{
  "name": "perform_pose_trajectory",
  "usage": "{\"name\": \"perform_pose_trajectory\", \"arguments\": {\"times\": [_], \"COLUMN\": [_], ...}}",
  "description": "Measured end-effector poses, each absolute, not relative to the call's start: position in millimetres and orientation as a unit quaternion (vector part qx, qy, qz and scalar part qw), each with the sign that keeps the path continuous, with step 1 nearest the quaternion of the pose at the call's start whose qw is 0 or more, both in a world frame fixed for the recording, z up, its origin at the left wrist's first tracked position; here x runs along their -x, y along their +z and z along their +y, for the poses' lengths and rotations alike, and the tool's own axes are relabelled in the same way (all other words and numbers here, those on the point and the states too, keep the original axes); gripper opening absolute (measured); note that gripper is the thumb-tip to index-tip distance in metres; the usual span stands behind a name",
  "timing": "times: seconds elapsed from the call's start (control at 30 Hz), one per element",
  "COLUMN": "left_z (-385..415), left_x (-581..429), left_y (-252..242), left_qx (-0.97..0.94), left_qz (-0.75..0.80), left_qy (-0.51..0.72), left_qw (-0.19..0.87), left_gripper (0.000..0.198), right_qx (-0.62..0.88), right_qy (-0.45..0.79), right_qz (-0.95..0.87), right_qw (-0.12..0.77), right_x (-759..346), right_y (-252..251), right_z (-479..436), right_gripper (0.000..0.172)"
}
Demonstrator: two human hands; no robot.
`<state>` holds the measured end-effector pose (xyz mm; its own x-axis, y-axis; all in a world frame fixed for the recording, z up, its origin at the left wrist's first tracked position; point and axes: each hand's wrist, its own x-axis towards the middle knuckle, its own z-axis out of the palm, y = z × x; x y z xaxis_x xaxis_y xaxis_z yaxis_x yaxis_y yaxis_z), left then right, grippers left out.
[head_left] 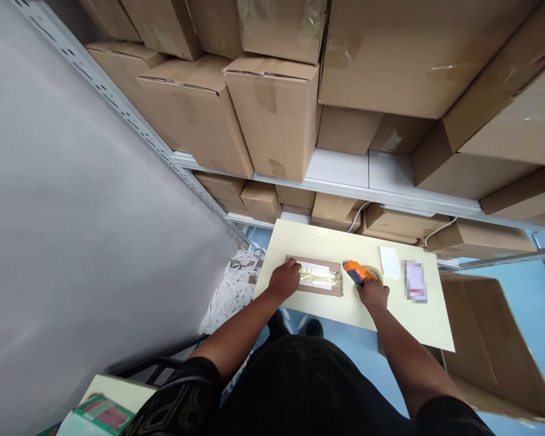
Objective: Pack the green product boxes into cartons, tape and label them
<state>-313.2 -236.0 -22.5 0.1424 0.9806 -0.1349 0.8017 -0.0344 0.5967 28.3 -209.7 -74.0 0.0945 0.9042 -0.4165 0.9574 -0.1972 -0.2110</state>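
Note:
A small, flat cardboard package (338, 289) lies on the pale yellow table, with a white paper label (313, 266) and a strip of shiny clear tape (317, 277) along its top. My left hand (285, 278) grips its left end, fingertips curled over the upper corner. To the right of the package, my right hand (374, 293) is closed around an orange and blue tape dispenser (355, 270) with a yellowish tape roll in it. The dispenser's front end points toward the package and is apart from it. The hand covers the dispenser's handle.
On the table (418, 327) lie a white card (389, 261) and a blurred pinkish item (416, 282). Shelves of cardboard boxes (272, 115) rise behind. An open carton (490, 339) stands at right, paper scraps (229, 297) cover the floor at left, beside a grey wall (95, 230).

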Motion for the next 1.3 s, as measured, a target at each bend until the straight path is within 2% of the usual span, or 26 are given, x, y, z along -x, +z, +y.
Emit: {"name": "perform_pose_trajectory", "arguments": {"times": [0.07,0.13,0.27,0.33,0.47,0.57,0.7,0.93,1.1,1.3], "left_z": [-235.0,-232.7,-225.9,-222.5,-217.1,-214.7,-215.3,-227.2,-231.8,-233.7], "left_x": [310.8,311.0,316.0,319.0,325.6,332.5,343.2,347.8,342.7,340.2], "left_y": [-18.0,-13.4,-5.3,-1.7,3.5,3.6,-2.5,-13.8,-10.7,-6.8], "left_qx": [-0.655,-0.602,-0.515,-0.459,-0.322,-0.273,-0.268,-0.263,-0.239,-0.252], "left_qz": [0.663,0.677,0.676,0.664,0.599,0.522,0.484,0.448,0.443,0.458], "left_qy": [0.206,0.255,0.294,0.314,0.350,0.385,0.424,0.443,0.484,0.474], "left_qw": [0.298,0.339,0.438,0.500,0.644,0.710,0.717,0.731,0.716,0.709], "left_gripper": [0.022,0.022,0.024,0.028,0.049,0.057,0.055,0.065,0.059,0.062], "right_qx": [-0.750,-0.771,-0.780,-0.742,-0.610,-0.549,-0.546,-0.546,-0.539,-0.535], "right_qy": [-0.200,-0.209,-0.307,-0.339,-0.401,-0.433,-0.439,-0.484,-0.486,-0.489], "right_qz": [0.626,0.598,0.536,0.559,0.674,0.711,0.710,0.678,0.680,0.682], "right_qw": [0.077,0.058,-0.101,-0.151,-0.115,-0.075,-0.071,-0.086,-0.102,-0.096], "right_x": [-28.2,-31.7,-41.3,-31.3,30.6,80.0,103.7,96.9,104.6,108.5], "right_y": [-72.1,-63.1,-18.1,12.5,57.2,61.6,45.5,24.5,18.1,20.4], "right_z": [-203.2,-203.1,-210.8,-211.4,-200.3,-189.2,-182.1,-175.8,-175.3,-175.8], "right_gripper": [0.035,0.038,0.037,0.034,0.035,0.042,0.048,0.053,0.056,0.057]}}
